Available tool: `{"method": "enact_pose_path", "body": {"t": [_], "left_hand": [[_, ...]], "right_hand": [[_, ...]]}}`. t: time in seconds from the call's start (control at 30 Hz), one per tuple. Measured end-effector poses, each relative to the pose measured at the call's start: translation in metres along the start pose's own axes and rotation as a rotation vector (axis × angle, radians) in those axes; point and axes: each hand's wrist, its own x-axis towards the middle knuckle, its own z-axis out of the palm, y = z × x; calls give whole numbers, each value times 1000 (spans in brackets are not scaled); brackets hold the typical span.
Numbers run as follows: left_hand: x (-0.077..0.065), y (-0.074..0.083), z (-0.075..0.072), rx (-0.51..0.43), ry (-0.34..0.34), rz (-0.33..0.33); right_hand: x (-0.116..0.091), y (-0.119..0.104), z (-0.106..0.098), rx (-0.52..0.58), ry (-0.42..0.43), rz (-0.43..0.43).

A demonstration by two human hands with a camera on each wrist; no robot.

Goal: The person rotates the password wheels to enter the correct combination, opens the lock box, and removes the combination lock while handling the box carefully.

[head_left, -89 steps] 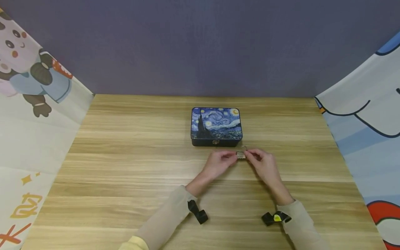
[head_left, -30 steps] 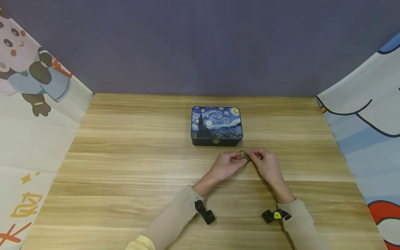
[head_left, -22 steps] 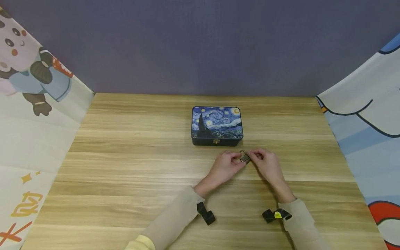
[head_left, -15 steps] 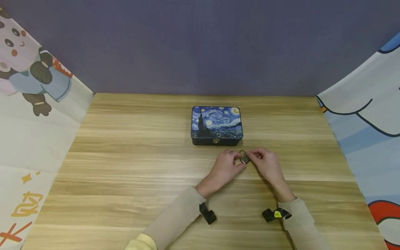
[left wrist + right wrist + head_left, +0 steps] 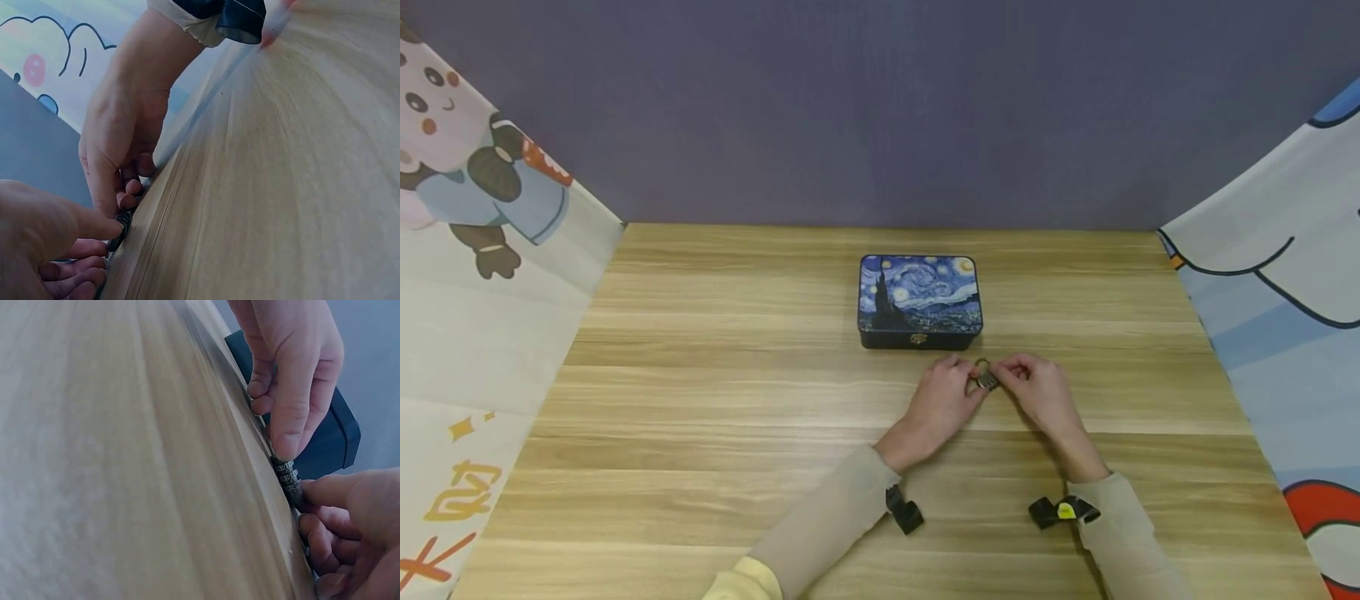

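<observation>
A small metal combination padlock (image 5: 987, 380) with a ring-like shackle lies between my two hands, just in front of the tin box. My left hand (image 5: 938, 408) pinches its left side between thumb and fingers. From the right, my right hand (image 5: 1041, 396) pinches its other side at the number dials. In the right wrist view the dials of the padlock (image 5: 288, 477) show between both thumbs, low over the tabletop. Behind the hands stands the tin box (image 5: 920, 300), its lid down, with a starry night picture and a small gold clasp (image 5: 918, 339) on the front.
The wooden table (image 5: 715, 350) stretches out on both sides of the hands. A dark blue panel (image 5: 880, 108) rises at its back edge. Printed cloths hang on the left (image 5: 497, 333) and right (image 5: 1262, 333).
The padlock has turned between the fingers, from dials toward me to a slant with its shackle up and left. My left hand has shifted right and re-gripped; the right barely moved.
</observation>
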Motion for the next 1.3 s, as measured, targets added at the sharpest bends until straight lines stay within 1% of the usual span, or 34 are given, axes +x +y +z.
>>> {"method": "enact_pose_path", "body": {"t": [0.37, 0.47, 0.63, 1.3], "left_hand": [[1, -2, -1, 15, 57, 40], [2, -2, -2, 13, 54, 47], [3, -3, -1, 6, 43, 36], [2, -4, -2, 23, 50, 51]], "right_hand": [[0, 0, 0, 16, 7, -4], [0, -1, 0, 23, 4, 9], [-1, -2, -1, 29, -3, 25], [-1, -1, 0, 26, 3, 33]]}}
